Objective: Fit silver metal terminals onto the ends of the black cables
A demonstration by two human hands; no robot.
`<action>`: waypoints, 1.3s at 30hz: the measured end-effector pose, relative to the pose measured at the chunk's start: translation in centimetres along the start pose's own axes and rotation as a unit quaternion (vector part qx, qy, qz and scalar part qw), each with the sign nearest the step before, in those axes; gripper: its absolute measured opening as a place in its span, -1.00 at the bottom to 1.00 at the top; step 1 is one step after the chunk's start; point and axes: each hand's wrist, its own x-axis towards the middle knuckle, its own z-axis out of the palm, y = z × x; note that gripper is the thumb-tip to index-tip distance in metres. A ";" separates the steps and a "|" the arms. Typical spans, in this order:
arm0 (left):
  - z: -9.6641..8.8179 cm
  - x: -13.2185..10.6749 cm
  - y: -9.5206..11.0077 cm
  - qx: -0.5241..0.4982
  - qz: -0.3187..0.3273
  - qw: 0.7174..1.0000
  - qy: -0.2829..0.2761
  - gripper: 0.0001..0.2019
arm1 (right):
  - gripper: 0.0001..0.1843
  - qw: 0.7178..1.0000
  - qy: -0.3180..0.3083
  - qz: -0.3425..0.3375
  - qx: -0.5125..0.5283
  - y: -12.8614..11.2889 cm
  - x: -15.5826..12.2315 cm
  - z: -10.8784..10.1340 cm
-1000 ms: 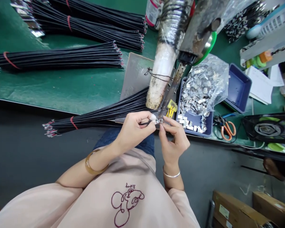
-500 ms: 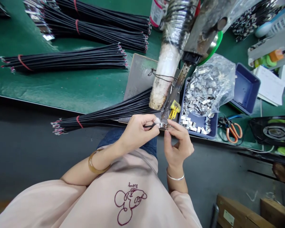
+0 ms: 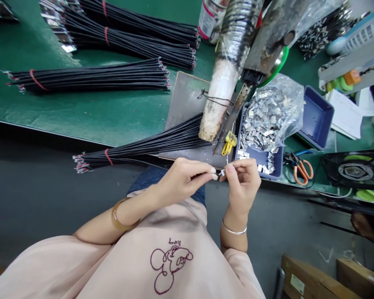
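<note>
My left hand [image 3: 183, 178] pinches the end of a thin black cable, fingertips pointing right. Facing it, my right hand [image 3: 244, 182] pinches a small metal clip [image 3: 222, 172] right at the cable's tip. The two hands meet just below the table's front edge. Behind them a bundle of black cables [image 3: 143, 147] tied with a red band lies over the edge, its far ends under a white wrapped machine part [image 3: 220, 93]. A blue tray [image 3: 262, 160] of metal clips stands just right of the hands.
More tied cable bundles [image 3: 96, 77] lie on the green mat at the back left. A clear bag of clips [image 3: 269, 112], an empty blue tray [image 3: 316, 118], orange-handled scissors [image 3: 301, 170] and a black fan [image 3: 357, 168] stand to the right. Cardboard boxes [image 3: 308, 278] sit on the floor.
Both hands have drawn back from the machine's tip toward me, still pinched together on cable and clip. The right fingers have curled in tighter.
</note>
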 end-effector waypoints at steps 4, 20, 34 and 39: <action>-0.9 0.6 -0.1 -0.106 -0.118 0.985 -0.063 -0.58 | -0.96 0.993 0.020 -0.081 -0.089 0.5 -0.5 0.3; -0.8 0.4 -0.8 -0.223 -0.165 0.960 -0.040 -0.82 | -0.87 0.997 -0.064 0.007 -0.047 -0.9 -0.9 0.4; 0.1 1.1 -1.0 -0.187 -0.154 0.969 0.054 -0.85 | -0.77 0.970 0.056 -0.198 -0.129 -0.8 -0.6 1.0; 0.5 1.5 -1.1 -0.157 -0.143 0.974 0.084 -0.85 | -0.81 0.972 0.056 -0.195 -0.121 -0.2 -0.5 2.0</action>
